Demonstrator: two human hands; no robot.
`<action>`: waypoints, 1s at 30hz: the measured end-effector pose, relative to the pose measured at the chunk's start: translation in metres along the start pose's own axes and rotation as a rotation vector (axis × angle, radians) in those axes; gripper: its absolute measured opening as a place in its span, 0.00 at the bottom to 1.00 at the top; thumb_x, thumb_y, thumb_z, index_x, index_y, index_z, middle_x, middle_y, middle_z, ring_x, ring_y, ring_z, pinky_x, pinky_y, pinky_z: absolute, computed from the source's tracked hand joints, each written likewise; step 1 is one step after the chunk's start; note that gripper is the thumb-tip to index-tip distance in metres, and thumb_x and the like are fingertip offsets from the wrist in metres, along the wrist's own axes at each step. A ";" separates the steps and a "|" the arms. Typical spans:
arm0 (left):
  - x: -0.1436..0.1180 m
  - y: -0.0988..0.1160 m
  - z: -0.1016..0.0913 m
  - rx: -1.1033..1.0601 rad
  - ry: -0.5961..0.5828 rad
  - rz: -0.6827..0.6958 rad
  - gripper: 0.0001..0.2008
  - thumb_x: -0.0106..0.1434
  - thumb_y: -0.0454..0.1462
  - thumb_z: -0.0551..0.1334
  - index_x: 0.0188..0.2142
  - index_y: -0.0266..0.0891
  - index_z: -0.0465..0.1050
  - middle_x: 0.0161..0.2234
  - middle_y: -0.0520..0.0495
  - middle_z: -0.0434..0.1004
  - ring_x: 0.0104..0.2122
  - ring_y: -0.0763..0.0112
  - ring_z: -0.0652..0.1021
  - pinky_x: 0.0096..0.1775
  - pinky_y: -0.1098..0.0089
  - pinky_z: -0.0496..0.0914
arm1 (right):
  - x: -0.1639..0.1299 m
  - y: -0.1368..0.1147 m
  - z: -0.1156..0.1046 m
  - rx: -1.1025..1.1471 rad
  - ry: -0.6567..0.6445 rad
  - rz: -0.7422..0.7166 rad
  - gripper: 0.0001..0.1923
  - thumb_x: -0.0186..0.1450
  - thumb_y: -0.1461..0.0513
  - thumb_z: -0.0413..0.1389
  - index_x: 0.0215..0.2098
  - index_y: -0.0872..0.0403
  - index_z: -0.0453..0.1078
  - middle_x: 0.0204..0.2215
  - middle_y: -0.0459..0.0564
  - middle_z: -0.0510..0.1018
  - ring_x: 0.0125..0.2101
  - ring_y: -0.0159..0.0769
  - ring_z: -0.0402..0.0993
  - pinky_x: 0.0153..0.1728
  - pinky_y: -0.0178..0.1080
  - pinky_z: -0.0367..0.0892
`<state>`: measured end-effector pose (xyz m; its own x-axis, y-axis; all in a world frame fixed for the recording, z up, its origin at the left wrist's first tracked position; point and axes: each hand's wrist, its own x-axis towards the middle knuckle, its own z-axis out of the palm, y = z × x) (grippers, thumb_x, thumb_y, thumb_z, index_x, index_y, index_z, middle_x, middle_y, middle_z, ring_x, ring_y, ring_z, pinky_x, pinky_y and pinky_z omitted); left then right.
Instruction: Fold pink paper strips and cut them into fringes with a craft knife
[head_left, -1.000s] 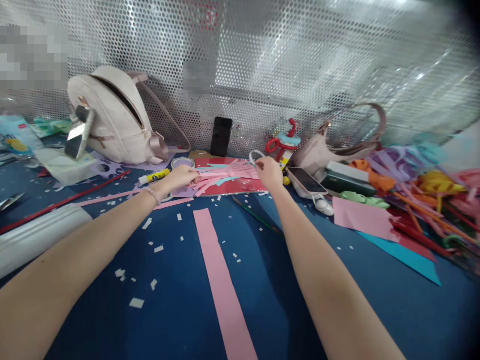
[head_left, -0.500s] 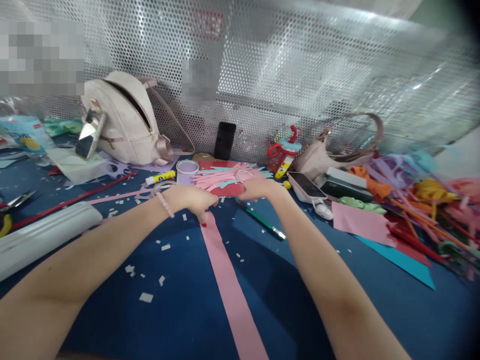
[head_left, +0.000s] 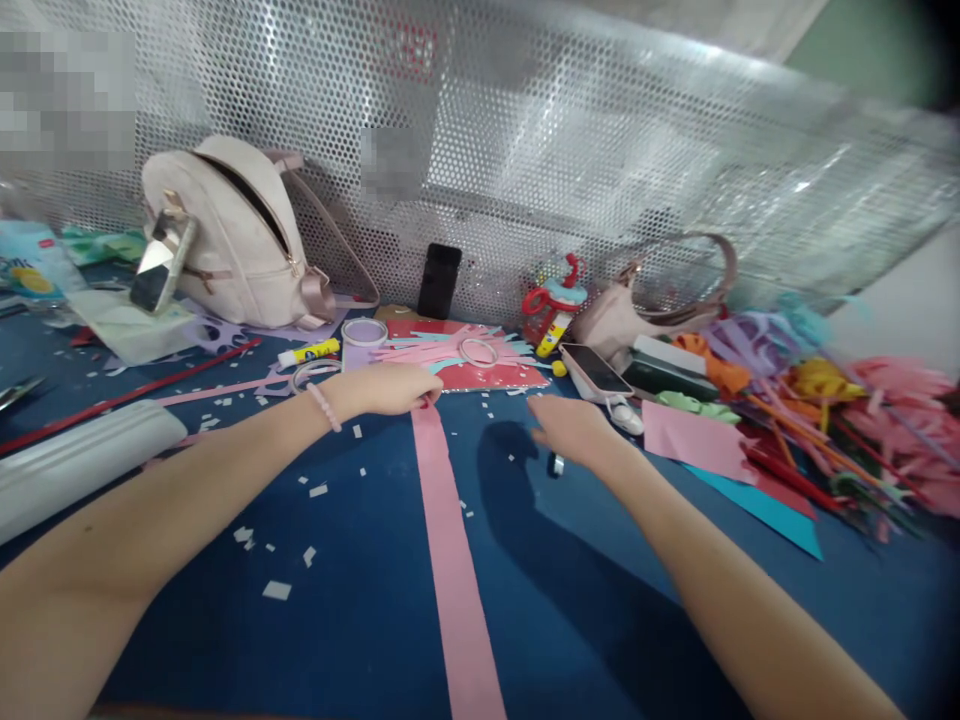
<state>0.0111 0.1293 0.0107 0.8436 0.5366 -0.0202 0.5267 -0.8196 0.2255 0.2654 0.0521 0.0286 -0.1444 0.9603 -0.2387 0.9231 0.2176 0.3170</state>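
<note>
Left hand: it reached over to the far end of the pink strip (head_left: pixel 456 560); the left hand (head_left: pixel 401 388) had its fingers curled in, thumb and fingers seemingly pinching that edge, probably because an end gave an easier hold than the flat middle.
Pink strip: it lay on the blue surface (head_left: pixel 360 640) between the two forearms, running toward the person and out of view at the bottom, a position that likely kept it within reach of both hands.
Right hand: the right hand (head_left: pixel 568 428) was bent to the right of the strip, apart from it; blur hid whether its fingers were closed on anything.
Metal-tipped tool: only the end of the metal-tipped tool (head_left: pixel 555 465) showed just below the right hand, so whether it was held could not be told.
White ring: the white ring (head_left: pixel 478 351) rested on cut pink and light-blue strips (head_left: pixel 420 346) over a red sheet (head_left: pixel 495 378), perhaps where it stayed easy to see.
Glue stick: the yellow glue stick (head_left: pixel 309 352) lay on its side beyond the left forearm, presumably kept near.
Black phone: the black phone (head_left: pixel 439 281) leaned upright against the perforated silver screen (head_left: pixel 487 140), which seemed to support it.
</note>
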 end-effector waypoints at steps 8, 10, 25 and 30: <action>0.013 -0.003 0.016 -0.053 0.269 0.050 0.10 0.63 0.28 0.50 0.38 0.37 0.67 0.36 0.47 0.73 0.34 0.68 0.72 0.36 0.68 0.64 | -0.021 -0.044 0.001 0.013 0.413 -0.808 0.18 0.64 0.71 0.48 0.50 0.53 0.68 0.38 0.52 0.73 0.37 0.37 0.69 0.35 0.40 0.60; 0.014 0.003 0.015 -0.069 0.307 0.056 0.10 0.63 0.28 0.50 0.38 0.37 0.67 0.37 0.47 0.73 0.36 0.68 0.73 0.39 0.68 0.66 | -0.019 -0.048 0.006 -0.031 0.481 -0.838 0.14 0.65 0.71 0.49 0.46 0.55 0.70 0.36 0.52 0.73 0.37 0.38 0.67 0.34 0.40 0.57; -0.043 0.086 0.009 0.144 -0.022 0.023 0.11 0.60 0.42 0.65 0.36 0.36 0.71 0.33 0.46 0.73 0.25 0.66 0.74 0.25 0.69 0.64 | -0.012 -0.012 0.007 -0.211 0.501 -0.616 0.11 0.63 0.71 0.52 0.26 0.55 0.69 0.29 0.51 0.71 0.32 0.39 0.65 0.30 0.40 0.49; -0.081 0.078 0.032 0.187 -0.029 0.006 0.08 0.63 0.35 0.60 0.42 0.36 0.70 0.43 0.43 0.72 0.39 0.61 0.74 0.31 0.68 0.69 | -0.012 -0.032 0.011 -0.199 0.567 -0.683 0.10 0.64 0.71 0.51 0.27 0.55 0.68 0.28 0.50 0.70 0.31 0.38 0.63 0.30 0.40 0.49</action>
<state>-0.0129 0.0160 -0.0010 0.8481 0.5276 -0.0478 0.5295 -0.8473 0.0411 0.2416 0.0314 0.0117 -0.8398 0.5416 0.0376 0.5010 0.7465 0.4378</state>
